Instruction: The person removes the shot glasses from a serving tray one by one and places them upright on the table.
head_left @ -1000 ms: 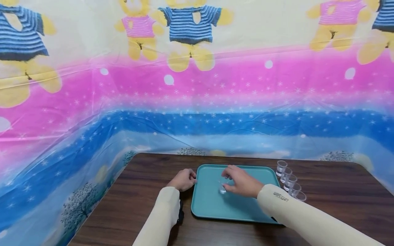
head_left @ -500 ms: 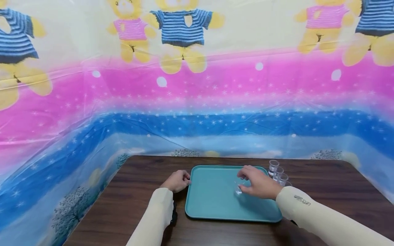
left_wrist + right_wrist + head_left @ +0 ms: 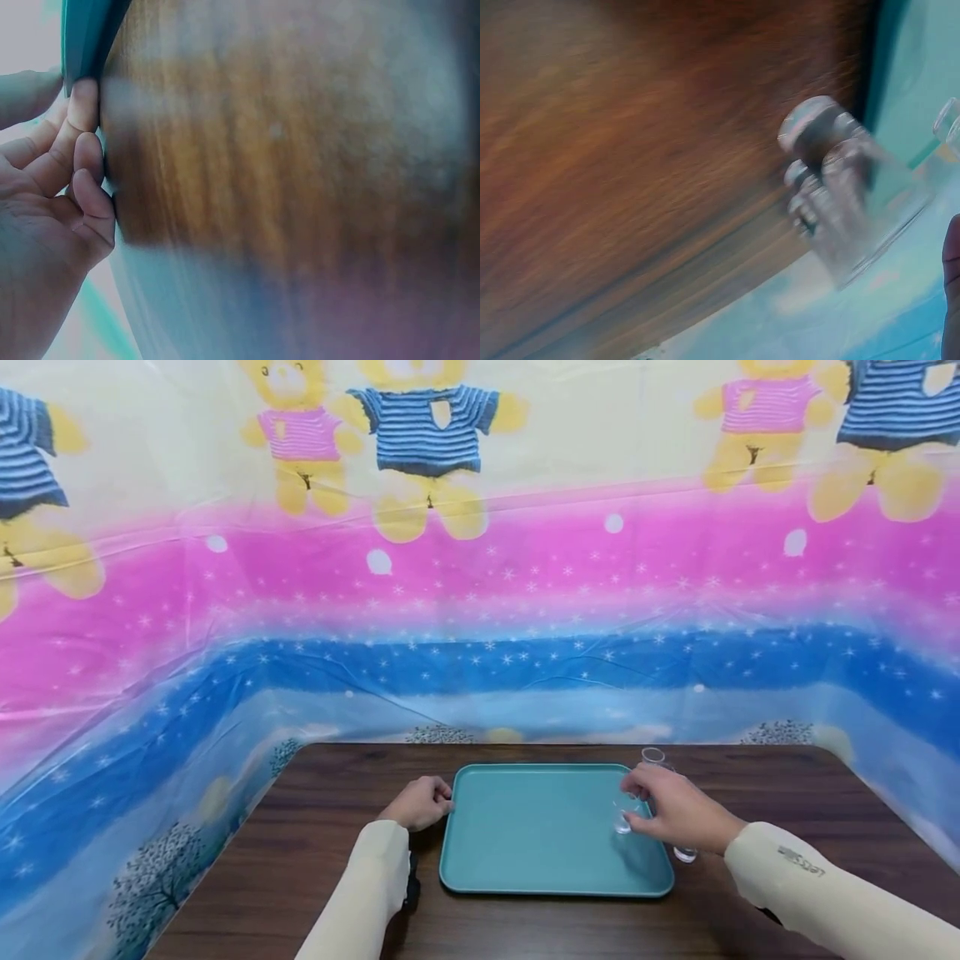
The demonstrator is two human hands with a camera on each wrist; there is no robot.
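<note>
A teal rectangular tray (image 3: 540,843) lies on the table. My left hand (image 3: 417,802) is at its left edge, fingers curled, with thumb and fingertips pinching the rim in the left wrist view. Over the tray's right side, my right hand (image 3: 684,810) holds a small clear shot glass (image 3: 622,823) upright between thumb and fingers. Whether its base touches the tray, I cannot tell. In the right wrist view only part of that glass (image 3: 949,127) and a fingertip (image 3: 952,277) show at the right border.
Several more clear shot glasses (image 3: 847,187) stand in a row on the wood table (image 3: 360,768) just right of the tray. The right hand partly hides them in the head view; the far glass (image 3: 652,755) and near glass (image 3: 684,855) show. A cartoon-printed cloth (image 3: 480,660) hangs behind.
My right hand has carried the shot glass rightward across the tray, from left of its middle to its right side. The left hand keeps its place at the tray edge; the head view has shifted slightly.
</note>
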